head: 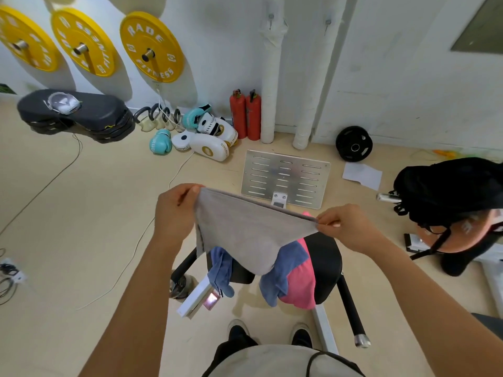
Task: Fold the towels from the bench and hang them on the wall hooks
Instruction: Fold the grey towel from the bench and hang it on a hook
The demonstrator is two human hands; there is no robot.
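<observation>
L hand (174,210) curled tight, pinching one top corner of grey towel (245,235) btwn thumb and fingers; R hand (345,227) likewise pinched shut on the other top corner. Soft terry cloth, apparently doubled, top edge stretched taut L to R and sloping down toward R, rest sagging to a rounded point below. Just beneath, on black padded bench (326,262): blue towel (283,270) crumpled, draped over the edge, touching pink towel (302,281) bunched beside it. Further out, slotted metal plate (285,178) flat on floor. On far wall, two small hooks (328,24), prob. metal, bare.
</observation>
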